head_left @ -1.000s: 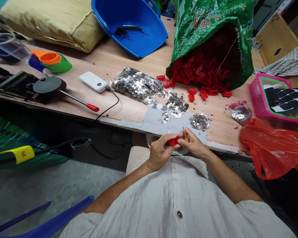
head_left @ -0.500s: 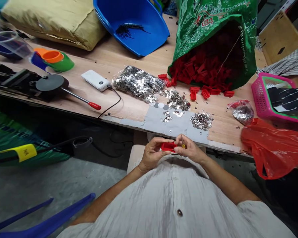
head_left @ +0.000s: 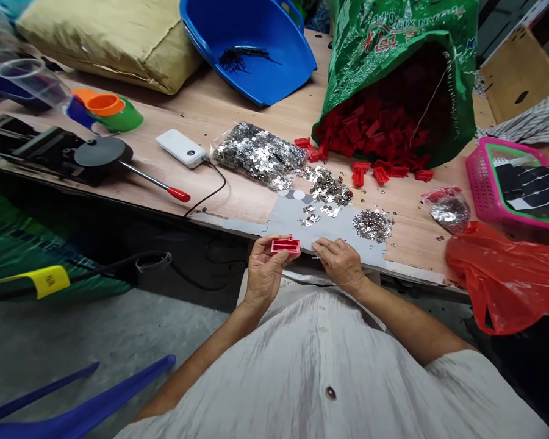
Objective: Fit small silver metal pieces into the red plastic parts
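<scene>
My left hand [head_left: 263,274] holds a red plastic housing [head_left: 285,246] between thumb and fingers, its hollow side facing up toward me. To its right, apart from the housing, my right hand [head_left: 341,263] is closed at the grey sheet's front edge, thumb and forefinger pinched. A thin tip shows below those fingertips, part of a slim tool mostly hidden in the hand. On the grey sheet [head_left: 283,219] lie a few small silver metal plates [head_left: 309,216]. A pile of small metal pieces [head_left: 373,225] and a heap of silver plates [head_left: 328,186] lie beyond my hands.
A green sack [head_left: 398,79] spills red housings [head_left: 380,175] at the back. A clear bag of metal plates [head_left: 260,153], a white power bank [head_left: 180,148] and a hand press lever [head_left: 150,175] lie leftward. On the right are a pink basket [head_left: 479,183] and a red bag [head_left: 507,274].
My hands have moved apart. The left one carried the red housing left and forward and turned it hollow side up; the right let go of it and moved slightly forward.
</scene>
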The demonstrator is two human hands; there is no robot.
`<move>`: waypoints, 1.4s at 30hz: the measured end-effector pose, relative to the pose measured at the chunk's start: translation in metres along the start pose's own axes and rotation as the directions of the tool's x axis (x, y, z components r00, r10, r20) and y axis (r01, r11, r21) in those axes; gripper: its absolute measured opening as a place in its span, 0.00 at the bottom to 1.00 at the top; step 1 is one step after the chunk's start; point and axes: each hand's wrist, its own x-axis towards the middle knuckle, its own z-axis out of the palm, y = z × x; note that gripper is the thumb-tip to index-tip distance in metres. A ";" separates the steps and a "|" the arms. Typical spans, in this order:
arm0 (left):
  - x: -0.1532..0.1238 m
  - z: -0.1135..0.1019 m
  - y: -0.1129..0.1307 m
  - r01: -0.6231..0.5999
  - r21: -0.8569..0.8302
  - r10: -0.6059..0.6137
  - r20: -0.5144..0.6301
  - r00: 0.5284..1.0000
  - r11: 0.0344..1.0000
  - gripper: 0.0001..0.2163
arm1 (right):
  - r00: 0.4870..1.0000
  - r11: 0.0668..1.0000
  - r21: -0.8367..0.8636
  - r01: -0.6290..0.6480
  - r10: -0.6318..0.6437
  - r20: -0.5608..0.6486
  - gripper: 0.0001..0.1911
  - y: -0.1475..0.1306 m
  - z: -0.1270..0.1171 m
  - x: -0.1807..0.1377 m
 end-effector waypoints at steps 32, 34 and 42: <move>0.005 0.020 -0.007 0.096 0.047 -0.099 0.070 0.993 0.994 0.21 | 0.983 0.883 0.433 -0.181 0.182 0.039 0.08 0.019 -0.041 0.017; 0.006 0.024 -0.007 0.108 0.045 -0.112 0.091 0.990 0.993 0.21 | 0.975 0.825 0.533 -0.187 0.223 -0.003 0.05 0.020 -0.047 0.019; 0.007 0.036 -0.009 0.172 0.018 -0.173 0.184 0.968 0.985 0.22 | 0.959 0.624 0.759 -0.187 0.285 0.002 0.08 0.006 -0.058 0.022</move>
